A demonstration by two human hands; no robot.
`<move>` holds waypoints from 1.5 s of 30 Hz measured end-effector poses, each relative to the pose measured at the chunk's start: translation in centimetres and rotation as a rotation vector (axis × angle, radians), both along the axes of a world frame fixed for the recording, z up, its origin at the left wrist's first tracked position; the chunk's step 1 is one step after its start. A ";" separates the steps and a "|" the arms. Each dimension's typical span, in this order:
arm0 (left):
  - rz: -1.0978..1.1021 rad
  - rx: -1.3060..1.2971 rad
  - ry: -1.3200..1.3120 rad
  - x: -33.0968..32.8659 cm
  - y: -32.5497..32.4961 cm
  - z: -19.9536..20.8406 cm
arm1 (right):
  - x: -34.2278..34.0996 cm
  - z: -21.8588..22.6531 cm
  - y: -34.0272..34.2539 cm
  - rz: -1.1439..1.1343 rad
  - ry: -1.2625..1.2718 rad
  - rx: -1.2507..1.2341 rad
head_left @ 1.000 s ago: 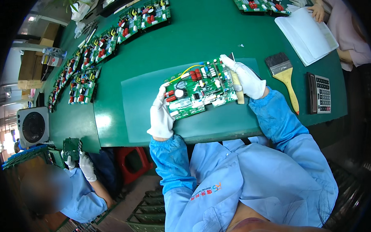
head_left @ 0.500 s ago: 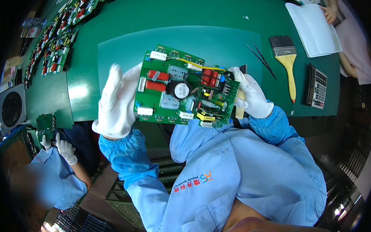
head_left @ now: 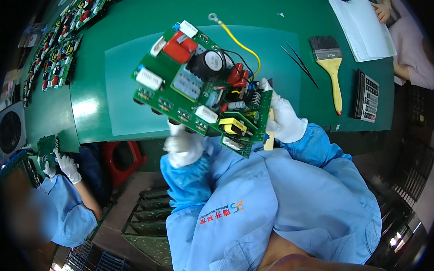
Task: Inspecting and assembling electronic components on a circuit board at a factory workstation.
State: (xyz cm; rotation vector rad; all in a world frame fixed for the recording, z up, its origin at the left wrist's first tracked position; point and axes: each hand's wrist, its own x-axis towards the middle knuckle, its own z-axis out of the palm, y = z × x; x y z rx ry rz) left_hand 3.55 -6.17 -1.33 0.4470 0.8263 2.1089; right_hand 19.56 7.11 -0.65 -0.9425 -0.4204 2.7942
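Note:
A green circuit board (head_left: 179,94) is held up tilted above the table. It carries red, white, yellow and black parts, and a yellow wire (head_left: 236,39) with a ring terminal sticks up from it. My gloved right hand (head_left: 288,118) grips the board's right edge, its fingers partly behind it. A pale yellowish strip (head_left: 269,136) shows beside that hand; what it is I cannot make out. Below the board's lower edge is my gloved left hand (head_left: 183,146), smeared by motion, its fingers partly hidden by the board.
On the green table (head_left: 165,18) lie black tweezers (head_left: 300,65), a wide brush (head_left: 330,67), a calculator (head_left: 367,96) and white papers (head_left: 361,30). Several populated boards (head_left: 61,59) stand at the left. One co-worker (head_left: 69,203) handles a board at lower left; another person's hand (head_left: 381,11) touches the papers.
The board has tilted, its left side rising toward the far side, and the yellow wire now stands free. My left hand has moved from the board's left edge to below it.

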 end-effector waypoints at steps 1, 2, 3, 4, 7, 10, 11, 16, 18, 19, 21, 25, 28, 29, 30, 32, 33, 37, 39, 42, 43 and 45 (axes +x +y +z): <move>-0.021 -0.111 0.006 0.9 -0.3 -1.2 | 0.0 0.0 -0.2 0.006 -0.002 -0.001; -0.042 -0.223 0.011 1.7 -0.7 -2.2 | 0.2 -0.2 -0.4 0.047 0.022 0.109; -0.067 -0.333 0.015 2.2 -0.8 -2.7 | 0.4 -0.7 -0.6 0.085 0.046 0.219; -0.004 -0.253 -0.184 2.1 -0.8 -3.2 | 1.0 -1.7 -0.4 0.091 0.197 0.130; 0.019 -0.038 -0.522 2.8 0.8 -0.5 | 1.3 -2.6 0.1 0.147 0.240 0.200; -0.032 0.038 -0.550 3.2 0.6 -0.3 | 0.8 -1.4 -0.2 0.077 0.141 0.239; -0.049 0.064 -0.560 3.2 0.5 -0.3 | 0.7 -0.9 0.0 0.076 0.140 0.237; -0.149 0.282 -0.645 3.4 0.8 -0.8 | 0.4 0.8 0.5 0.165 0.129 0.418; -0.205 0.469 -0.646 3.2 0.6 -2.2 | 0.4 0.9 0.5 0.187 0.168 0.452; -0.209 0.473 -0.647 3.2 0.2 -2.1 | 0.6 0.7 0.5 0.177 0.153 0.440; -0.085 -0.325 -0.149 3.2 -0.6 -0.8 | 0.8 0.2 0.2 0.166 0.137 0.431; 0.036 0.064 -0.542 3.5 0.6 1.5 | 0.7 0.5 0.4 0.266 0.134 0.538; 0.042 -0.140 -0.377 3.0 1.1 1.8 | -0.1 4.6 1.8 0.449 -0.301 0.895; 0.042 -0.140 -0.379 2.9 1.3 1.9 | 0.1 3.9 2.3 0.450 -0.302 0.895; 0.047 -0.085 -0.424 2.9 1.4 2.2 | 0.4 3.2 2.9 0.430 -0.326 1.110; 0.059 0.025 -0.513 2.9 1.7 2.6 | 0.7 3.4 3.3 0.452 -0.429 1.342; 0.065 0.080 -0.558 2.9 1.7 2.8 | 0.6 3.8 3.0 0.453 -0.432 1.342; 0.069 0.221 -0.657 2.7 1.5 2.3 | -0.2 5.1 2.1 0.314 -0.439 1.622; 0.109 0.172 -0.698 2.8 1.4 2.5 | -0.3 5.1 2.1 0.312 -0.419 1.781; 0.220 0.004 -0.615 2.6 0.8 1.7 | -0.3 4.9 2.0 0.223 -0.370 2.088; 0.218 0.004 -0.617 2.6 0.9 1.7 | -0.2 4.7 1.8 0.169 -0.396 2.155; 0.215 -0.015 -0.585 2.8 1.0 2.0 | -0.1 4.5 1.6 0.117 -0.419 2.222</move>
